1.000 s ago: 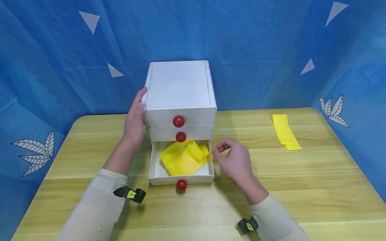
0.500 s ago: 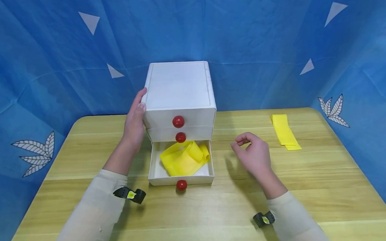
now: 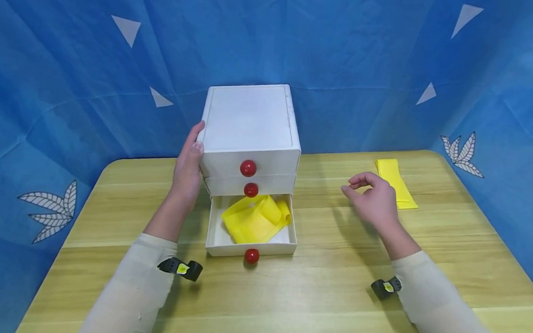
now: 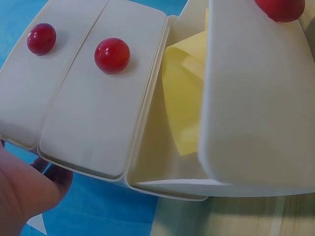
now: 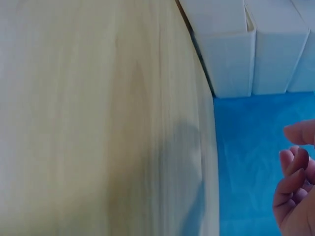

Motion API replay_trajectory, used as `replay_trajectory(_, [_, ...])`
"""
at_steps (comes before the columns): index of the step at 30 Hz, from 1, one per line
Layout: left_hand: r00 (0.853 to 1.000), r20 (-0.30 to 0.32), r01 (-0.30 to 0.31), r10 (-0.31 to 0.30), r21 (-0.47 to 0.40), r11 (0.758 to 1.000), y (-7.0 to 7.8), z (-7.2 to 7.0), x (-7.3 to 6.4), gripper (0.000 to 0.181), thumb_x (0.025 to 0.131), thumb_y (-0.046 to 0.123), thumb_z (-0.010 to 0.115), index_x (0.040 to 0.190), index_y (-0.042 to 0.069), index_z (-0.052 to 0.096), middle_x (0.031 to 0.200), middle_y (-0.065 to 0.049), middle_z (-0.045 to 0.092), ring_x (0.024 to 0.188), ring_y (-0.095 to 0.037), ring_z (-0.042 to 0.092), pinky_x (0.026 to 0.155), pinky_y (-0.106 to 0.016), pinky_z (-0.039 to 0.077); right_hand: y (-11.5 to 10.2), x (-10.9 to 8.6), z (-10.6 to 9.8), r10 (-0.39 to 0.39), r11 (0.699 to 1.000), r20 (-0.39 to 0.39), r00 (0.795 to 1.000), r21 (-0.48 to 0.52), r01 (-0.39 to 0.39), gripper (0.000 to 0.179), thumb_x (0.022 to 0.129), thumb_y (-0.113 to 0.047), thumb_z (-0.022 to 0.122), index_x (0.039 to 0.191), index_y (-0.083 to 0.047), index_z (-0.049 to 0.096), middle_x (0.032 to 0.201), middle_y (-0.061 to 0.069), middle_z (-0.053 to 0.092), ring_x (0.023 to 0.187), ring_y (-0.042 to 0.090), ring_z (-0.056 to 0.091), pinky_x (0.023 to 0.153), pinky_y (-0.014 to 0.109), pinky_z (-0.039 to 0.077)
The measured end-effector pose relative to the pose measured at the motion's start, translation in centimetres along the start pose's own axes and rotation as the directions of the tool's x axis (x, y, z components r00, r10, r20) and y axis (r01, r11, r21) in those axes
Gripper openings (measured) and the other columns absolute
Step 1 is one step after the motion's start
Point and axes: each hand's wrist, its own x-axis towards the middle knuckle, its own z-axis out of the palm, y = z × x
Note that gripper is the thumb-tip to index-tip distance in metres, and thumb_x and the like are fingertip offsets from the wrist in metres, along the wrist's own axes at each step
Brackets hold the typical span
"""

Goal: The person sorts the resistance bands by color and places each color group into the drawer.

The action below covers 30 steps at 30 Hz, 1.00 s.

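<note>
A white drawer cabinet (image 3: 251, 120) with red round knobs stands towards the back of the table. Its bottom drawer (image 3: 273, 248) is pulled out, and a crumpled yellow cloth strip (image 3: 256, 219) lies inside. On the cabinet's left side rests my left hand (image 3: 187, 170), thumb near the front edge; the left wrist view shows its fingers (image 4: 60, 176) partly hidden by the cabinet. My right hand (image 3: 377, 198) hovers over the table to the right, fingers loosely bent and holding nothing. Just beyond it lies a folded yellow strip (image 3: 390, 172), partly covered by that hand.
The wooden table (image 3: 277, 308) has rounded back corners. A blue cloth backdrop (image 3: 344, 55) hangs behind and beside it. The two upper drawers (image 4: 93, 103) are closed. Dark wrist cameras (image 3: 187, 270) sit on both sleeves.
My right hand has moved right and slightly away from me, from beside the open drawer to near the folded yellow strip. The left hand and drawer stay as they were.
</note>
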Motion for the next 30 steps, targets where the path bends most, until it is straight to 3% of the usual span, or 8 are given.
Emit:
replay_trajectory(9, [1.000,-0.001,-0.010,0.010,0.003,1.000,0.1,-0.1,0.0,0.053,0.106,0.049,0.029,0.158,0.041,0.021,0.161,0.012,0.020,0.145,-0.019,0.021,0.110,-0.061,0.025,1.7,1.9,-2.3,0.041,0.998,-0.008,0.999,0.045,-0.041,0.031,0.092,-0.032,0.072,0.107,-0.005,0.069,0.104,0.010,0.065,0.080,0.020,0.055,0.070,0.031,0.042])
replay_trajectory(15, [1.000,-0.004,-0.010,0.010,0.008,1.000,0.1,-0.1,-0.1,0.053,0.106,0.049,0.029,0.158,0.042,0.021,0.161,0.012,0.020,0.145,-0.019,0.021,0.110,-0.061,0.026,2.9,3.9,-3.9,0.077,0.994,-0.002,0.997,0.073,-0.076,0.040,0.093,-0.038,0.070,0.114,-0.003,0.067,0.110,0.010,0.063,0.090,0.019,0.054,0.072,0.029,0.041])
replay_trajectory(23, [1.000,0.003,-0.016,0.016,0.001,1.000,-0.2,-0.2,0.0,0.053,0.106,0.048,0.029,0.158,0.042,0.021,0.161,0.012,0.020,0.145,-0.018,0.020,0.110,-0.062,0.024,5.5,6.3,-5.4,0.128,0.988,0.058,0.990,0.081,-0.133,0.059,0.092,-0.049,0.068,0.125,-0.001,0.061,0.118,0.011,0.060,0.122,0.029,0.046,0.100,0.047,0.039])
replay_trajectory(30, [1.000,0.000,-0.009,0.009,0.006,1.000,-0.1,-0.1,0.0,0.052,0.105,0.051,0.029,0.157,0.045,0.022,0.161,0.013,0.020,0.145,-0.017,0.021,0.110,-0.062,0.024,7.3,7.2,-5.6,0.131,0.991,0.110,0.985,0.023,-0.134,0.055,0.095,-0.041,0.068,0.132,-0.002,0.057,0.129,0.016,0.054,0.129,0.040,0.042,0.105,0.056,0.036])
